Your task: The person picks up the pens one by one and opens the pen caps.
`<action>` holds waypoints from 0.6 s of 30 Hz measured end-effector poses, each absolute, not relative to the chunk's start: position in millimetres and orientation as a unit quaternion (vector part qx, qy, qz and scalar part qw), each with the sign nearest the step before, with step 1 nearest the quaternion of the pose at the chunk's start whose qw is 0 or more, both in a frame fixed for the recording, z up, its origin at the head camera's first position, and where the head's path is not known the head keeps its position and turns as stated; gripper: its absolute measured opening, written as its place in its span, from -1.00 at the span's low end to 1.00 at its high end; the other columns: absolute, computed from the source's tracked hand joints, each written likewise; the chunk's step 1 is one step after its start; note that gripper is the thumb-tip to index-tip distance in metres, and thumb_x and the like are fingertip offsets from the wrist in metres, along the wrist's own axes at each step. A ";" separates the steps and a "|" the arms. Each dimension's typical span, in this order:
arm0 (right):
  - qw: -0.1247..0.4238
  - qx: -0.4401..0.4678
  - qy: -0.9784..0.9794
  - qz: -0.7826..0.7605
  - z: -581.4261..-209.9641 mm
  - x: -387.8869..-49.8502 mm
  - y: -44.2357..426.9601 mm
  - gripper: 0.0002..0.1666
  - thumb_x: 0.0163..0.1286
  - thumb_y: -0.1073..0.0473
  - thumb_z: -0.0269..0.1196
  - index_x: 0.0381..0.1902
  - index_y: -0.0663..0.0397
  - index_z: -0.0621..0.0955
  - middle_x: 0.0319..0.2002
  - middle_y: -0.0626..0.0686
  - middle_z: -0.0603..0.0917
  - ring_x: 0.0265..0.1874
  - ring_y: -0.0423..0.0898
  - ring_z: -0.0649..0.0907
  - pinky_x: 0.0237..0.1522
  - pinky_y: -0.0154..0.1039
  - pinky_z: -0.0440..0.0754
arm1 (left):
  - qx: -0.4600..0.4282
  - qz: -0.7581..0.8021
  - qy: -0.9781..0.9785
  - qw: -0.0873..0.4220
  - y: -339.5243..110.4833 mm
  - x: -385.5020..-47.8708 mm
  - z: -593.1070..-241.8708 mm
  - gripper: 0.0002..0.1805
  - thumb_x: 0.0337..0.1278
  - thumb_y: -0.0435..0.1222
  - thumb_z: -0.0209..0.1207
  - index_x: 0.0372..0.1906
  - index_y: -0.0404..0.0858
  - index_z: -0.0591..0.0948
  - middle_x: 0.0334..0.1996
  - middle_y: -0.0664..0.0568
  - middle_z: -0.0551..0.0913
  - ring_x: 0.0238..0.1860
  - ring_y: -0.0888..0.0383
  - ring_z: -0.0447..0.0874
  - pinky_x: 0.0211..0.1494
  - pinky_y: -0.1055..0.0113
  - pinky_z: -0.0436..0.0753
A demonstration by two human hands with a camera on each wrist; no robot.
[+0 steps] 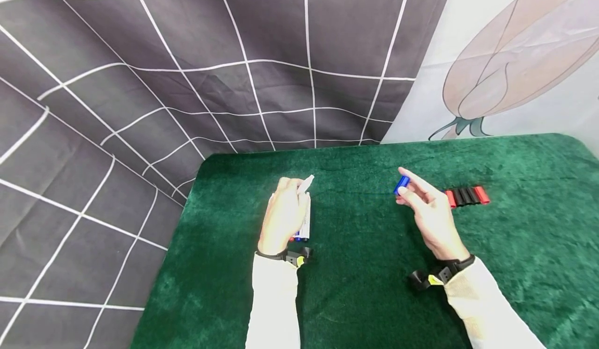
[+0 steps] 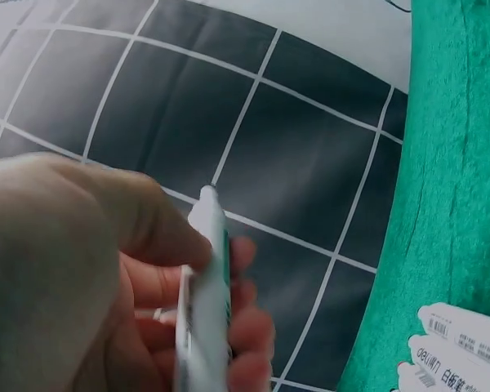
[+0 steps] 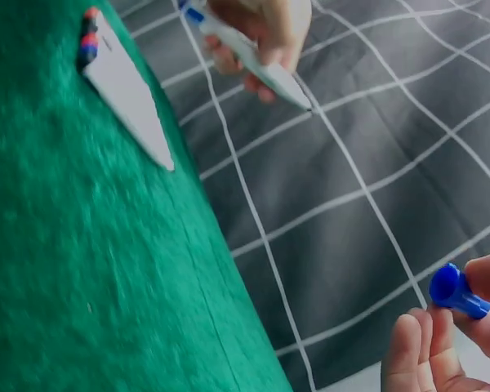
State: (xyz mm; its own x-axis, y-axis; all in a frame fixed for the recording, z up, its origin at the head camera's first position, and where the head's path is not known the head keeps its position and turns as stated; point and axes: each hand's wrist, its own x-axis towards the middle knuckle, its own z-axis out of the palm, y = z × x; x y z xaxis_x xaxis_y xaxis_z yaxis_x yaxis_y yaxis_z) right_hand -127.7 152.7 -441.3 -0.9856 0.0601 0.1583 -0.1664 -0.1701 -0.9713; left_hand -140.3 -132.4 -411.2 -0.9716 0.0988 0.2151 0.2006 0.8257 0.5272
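Note:
My left hand (image 1: 282, 215) grips a white whiteboard marker (image 2: 208, 302), its plain white end pointing away. In the right wrist view the marker's other end (image 3: 193, 11) shows blue. My right hand (image 1: 432, 216) pinches a blue marker cap (image 1: 402, 185) between thumb and fingers, apart from the marker. The cap's hollow mouth is visible in the right wrist view. Several white markers (image 2: 461, 355) lie side by side on the green cloth, partly hidden by the left hand in the head view; red, blue and black ends (image 3: 89, 37) show.
A row of red and black caps (image 1: 468, 196) lies just right of the right hand, which partly covers its left end. Green cloth (image 1: 355, 286) covers the table. A dark grid-patterned curtain (image 1: 276, 37) hangs behind and to the left; a white printed sheet (image 1: 430, 94) hangs at right.

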 end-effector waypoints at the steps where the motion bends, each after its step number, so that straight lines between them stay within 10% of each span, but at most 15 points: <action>1: 0.073 0.042 -0.644 0.761 -440.8 -128.3 155.1 -0.50 0.51 0.31 0.16 0.37 0.25 0.47 -0.31 -0.04 0.53 -0.27 -0.25 0.67 -0.14 -0.43 0.63 | -0.060 -0.289 -0.951 0.092 -133.1 -140.5 -411.7 -0.70 0.38 -0.30 0.07 0.10 -0.31 0.61 0.00 -0.17 0.58 -0.07 -0.12 0.65 0.04 -0.04 0.58; 9: 0.072 0.001 -0.770 0.634 -440.8 -133.5 176.6 -0.39 0.50 0.24 0.19 0.39 0.38 0.30 -0.32 -0.29 0.66 -0.35 -0.37 0.71 -0.21 -0.50 0.59 | 0.074 -0.302 -0.942 0.128 -139.9 -141.2 -414.4 -0.73 0.33 -0.36 0.11 0.05 -0.37 0.61 -0.07 -0.25 0.55 -0.24 -0.19 0.67 -0.11 -0.04 0.63; 18: 0.122 -0.080 -0.855 0.498 -441.8 -136.6 214.5 -0.54 0.44 0.03 0.27 0.15 0.21 0.59 -0.35 -0.44 0.59 -0.41 -0.46 0.61 -0.38 -0.53 0.50 | 0.148 -0.304 -0.929 0.153 -159.7 -140.1 -418.7 -0.74 0.29 -0.41 0.16 0.03 -0.39 0.64 -0.13 -0.32 0.60 -0.17 -0.25 0.64 -0.09 -0.10 0.59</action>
State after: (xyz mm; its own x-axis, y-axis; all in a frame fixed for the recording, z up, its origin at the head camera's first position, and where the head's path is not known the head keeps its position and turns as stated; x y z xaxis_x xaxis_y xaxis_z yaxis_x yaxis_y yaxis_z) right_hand -136.6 214.5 -441.8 -0.9573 0.2590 0.1288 0.0158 0.4915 -0.8707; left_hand -140.1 -159.7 -418.7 -0.9093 -0.3678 0.1948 -0.1816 0.7718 0.6094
